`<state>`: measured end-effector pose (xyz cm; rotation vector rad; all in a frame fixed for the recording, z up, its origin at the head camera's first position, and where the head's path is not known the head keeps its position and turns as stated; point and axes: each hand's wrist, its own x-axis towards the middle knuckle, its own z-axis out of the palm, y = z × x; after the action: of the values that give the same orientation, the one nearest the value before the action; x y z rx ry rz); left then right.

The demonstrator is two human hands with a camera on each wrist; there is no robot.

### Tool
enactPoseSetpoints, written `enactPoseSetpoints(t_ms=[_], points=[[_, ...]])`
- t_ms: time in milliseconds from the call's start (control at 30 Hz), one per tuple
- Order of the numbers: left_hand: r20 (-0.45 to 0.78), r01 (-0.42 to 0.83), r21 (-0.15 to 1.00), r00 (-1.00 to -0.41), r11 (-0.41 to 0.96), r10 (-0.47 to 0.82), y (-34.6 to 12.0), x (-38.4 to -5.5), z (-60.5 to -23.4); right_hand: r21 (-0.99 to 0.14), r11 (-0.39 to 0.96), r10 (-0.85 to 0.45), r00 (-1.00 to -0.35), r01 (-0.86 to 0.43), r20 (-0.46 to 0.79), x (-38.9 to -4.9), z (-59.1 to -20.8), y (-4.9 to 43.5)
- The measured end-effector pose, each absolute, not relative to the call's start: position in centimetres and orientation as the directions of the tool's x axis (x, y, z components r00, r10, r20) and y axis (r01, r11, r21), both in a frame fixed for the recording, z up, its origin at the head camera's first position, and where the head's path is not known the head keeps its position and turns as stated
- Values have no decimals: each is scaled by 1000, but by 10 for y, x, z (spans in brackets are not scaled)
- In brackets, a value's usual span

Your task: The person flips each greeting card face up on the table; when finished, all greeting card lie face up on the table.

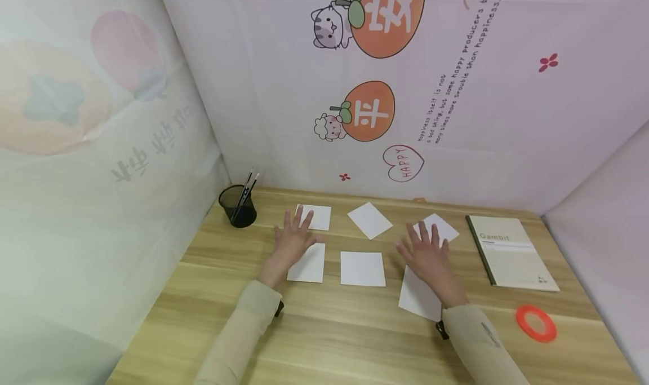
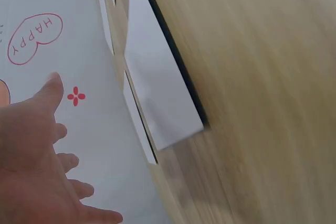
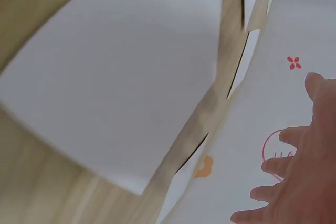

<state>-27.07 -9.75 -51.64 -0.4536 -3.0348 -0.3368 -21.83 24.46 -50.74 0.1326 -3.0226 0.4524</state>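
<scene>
Several blank white square cards lie on the wooden table in two rows of three. My left hand (image 1: 291, 243), fingers spread, is over the left pair; it overlaps the back left card (image 1: 320, 218) and front left card (image 1: 310, 266). My right hand (image 1: 427, 256) spreads its fingers over the back right card (image 1: 442, 227) and front right card (image 1: 418, 296). Between the hands are the back middle card (image 1: 370, 220), turned at an angle, and the front middle card (image 1: 362, 269). Both wrist views show the palms raised and holding nothing.
A black mesh pen holder (image 1: 238, 207) with pens stands at the back left corner. At the right lies a cream notebook (image 1: 514, 255) marked Gambit, with an orange-red tape roll (image 1: 522, 324) nearer the front. Printed cloth walls (image 1: 284, 120) enclose the table's back and sides.
</scene>
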Motion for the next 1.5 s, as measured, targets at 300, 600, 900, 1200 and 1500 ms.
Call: enactPoseSetpoints(t_ms=[300,600,900,1200,1500], points=[[109,316,217,-948,924,298,-120,-285,-519,-330,932,-130,-987,-153,91,-241,-499,204],[121,319,304,-948,898,296,-131,-293,-531,-325,908,-248,-964,-264,92,-252,-498,162],[129,292,350,-956,890,263,-132,-304,-531,-303,858,-395,-910,-415,126,-269,-505,130],[111,350,297,-937,888,332,-140,-315,-527,-244,838,-466,-873,-487,144,-286,-510,115],[82,371,291,-928,882,364,-140,-323,-535,-240,851,-458,-884,-467,93,-300,-520,105]])
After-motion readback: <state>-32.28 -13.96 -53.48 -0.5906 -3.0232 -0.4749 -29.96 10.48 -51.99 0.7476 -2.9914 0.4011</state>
